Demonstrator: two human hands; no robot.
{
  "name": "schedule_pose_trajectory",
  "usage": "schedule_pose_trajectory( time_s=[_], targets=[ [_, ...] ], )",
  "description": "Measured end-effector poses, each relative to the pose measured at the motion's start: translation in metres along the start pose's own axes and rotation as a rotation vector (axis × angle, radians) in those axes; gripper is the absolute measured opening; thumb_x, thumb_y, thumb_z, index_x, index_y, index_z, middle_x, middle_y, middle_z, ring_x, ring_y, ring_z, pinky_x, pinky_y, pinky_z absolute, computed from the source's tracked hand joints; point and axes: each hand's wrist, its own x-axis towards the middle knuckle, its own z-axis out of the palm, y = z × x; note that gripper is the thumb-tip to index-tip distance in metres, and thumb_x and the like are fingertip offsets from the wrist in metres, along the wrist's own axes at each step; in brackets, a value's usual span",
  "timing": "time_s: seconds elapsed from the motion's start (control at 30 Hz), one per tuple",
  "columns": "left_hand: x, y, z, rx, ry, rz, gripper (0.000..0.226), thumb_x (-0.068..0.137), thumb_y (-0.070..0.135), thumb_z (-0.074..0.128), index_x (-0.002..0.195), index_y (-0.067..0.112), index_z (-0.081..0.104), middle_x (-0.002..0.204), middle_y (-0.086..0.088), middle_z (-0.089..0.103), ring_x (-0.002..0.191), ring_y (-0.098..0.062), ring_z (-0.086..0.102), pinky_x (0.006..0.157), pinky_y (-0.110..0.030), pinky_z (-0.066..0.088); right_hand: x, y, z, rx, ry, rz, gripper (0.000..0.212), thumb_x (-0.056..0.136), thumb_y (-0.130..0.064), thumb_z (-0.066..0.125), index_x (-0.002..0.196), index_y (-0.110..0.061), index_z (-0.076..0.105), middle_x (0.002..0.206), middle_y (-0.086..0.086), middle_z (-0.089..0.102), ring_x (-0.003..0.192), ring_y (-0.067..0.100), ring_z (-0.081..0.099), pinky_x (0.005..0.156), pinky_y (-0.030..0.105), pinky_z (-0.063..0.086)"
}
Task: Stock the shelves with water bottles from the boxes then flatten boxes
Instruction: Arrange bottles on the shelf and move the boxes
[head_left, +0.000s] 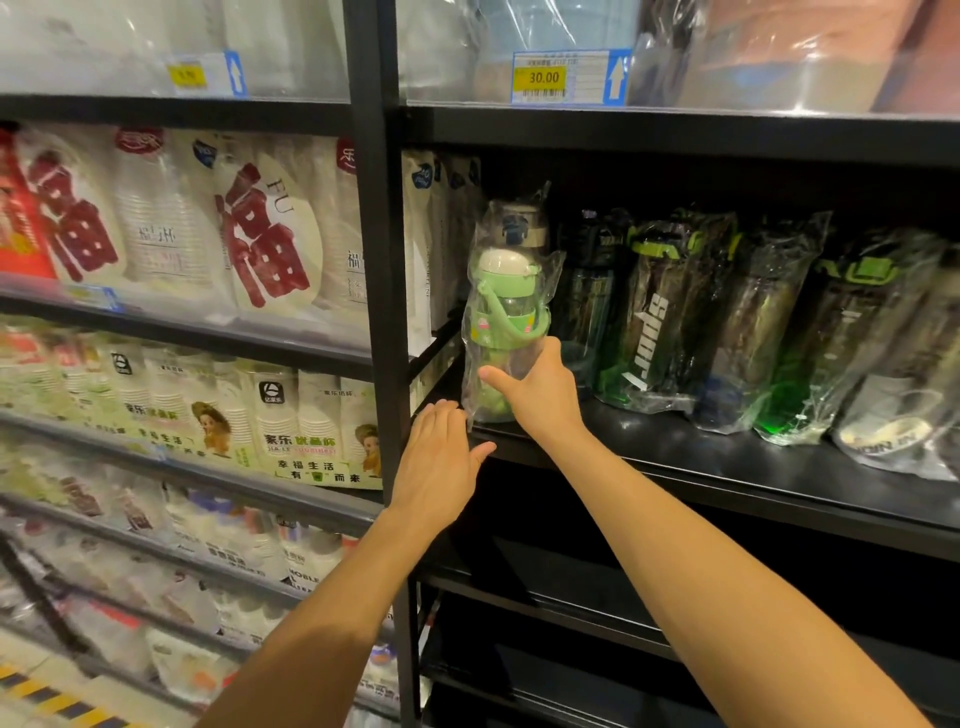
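A green water bottle with a cream lid, wrapped in clear plastic, stands upright at the left end of the black shelf. My right hand grips its lower part, thumb on the front and fingers round the right side. My left hand hovers flat with straight fingers just left of the bottle's base, at the shelf's front edge. A second bagged bottle with a beige lid stands behind the green one.
Several dark sport bottles in plastic bags lean in a row to the right on the same shelf. A black upright post stands just left. Packs of paper cups fill the left bay. Black shelves lie below.
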Motion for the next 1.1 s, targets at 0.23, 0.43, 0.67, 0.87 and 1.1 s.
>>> schedule_pose_trajectory(
  time_s=[0.23, 0.43, 0.67, 0.87, 1.1],
  targets=[
    [-0.001, -0.002, -0.013, -0.053, -0.071, 0.013, 0.051, 0.105, 0.049, 0.049, 0.134, 0.007, 0.055, 0.139, -0.010, 0.056, 0.141, -0.028, 0.045, 0.127, -0.043, 0.024, -0.017, 0.001, -0.032, -0.126, -0.002, 0.009, 0.088, 0.084, -0.059, 0.080, 0.152, -0.018, 0.041, 0.148, 0.000, 0.057, 0.133, 0.021, 0.055, 0.100, 0.037, 0.050],
    [-0.026, 0.019, -0.044, -0.057, -0.037, 0.004, 0.046, 0.104, 0.039, 0.053, 0.143, 0.015, 0.054, 0.137, -0.006, 0.060, 0.130, -0.027, 0.053, 0.106, -0.044, 0.047, -0.069, 0.031, -0.073, -0.699, 0.116, -0.150, 0.062, 0.095, -0.053, 0.068, 0.143, -0.017, 0.053, 0.124, 0.003, 0.065, 0.120, 0.028, 0.058, 0.096, 0.045, 0.053],
    [-0.108, 0.052, -0.024, 0.012, -0.109, 0.139, 0.039, 0.102, 0.035, 0.054, 0.136, 0.017, 0.061, 0.139, -0.008, 0.058, 0.131, -0.030, 0.052, 0.109, -0.047, 0.041, -0.173, 0.101, -0.091, -0.915, 0.156, -0.238, 0.056, 0.097, -0.046, 0.063, 0.141, -0.012, 0.055, 0.138, 0.010, 0.060, 0.129, 0.031, 0.054, 0.109, 0.044, 0.041],
    [-0.195, 0.079, 0.041, -0.049, -0.268, 0.215, 0.034, 0.099, 0.031, 0.055, 0.124, 0.013, 0.069, 0.120, -0.008, 0.067, 0.114, -0.033, 0.061, 0.098, -0.048, 0.048, -0.262, 0.179, -0.095, -0.899, 0.138, -0.174, 0.052, 0.101, -0.041, 0.057, 0.141, -0.009, 0.056, 0.147, 0.017, 0.052, 0.134, 0.036, 0.051, 0.111, 0.047, 0.039],
    [-0.304, 0.124, 0.130, 0.097, -0.530, 0.197, 0.035, 0.087, 0.031, 0.066, 0.118, 0.013, 0.068, 0.113, -0.013, 0.067, 0.106, -0.038, 0.063, 0.094, -0.050, 0.048, -0.353, 0.299, -0.096, -0.900, 0.008, -0.034, 0.048, 0.100, -0.040, 0.058, 0.137, -0.009, 0.058, 0.143, 0.019, 0.052, 0.131, 0.037, 0.049, 0.121, 0.053, 0.028]
  ],
)
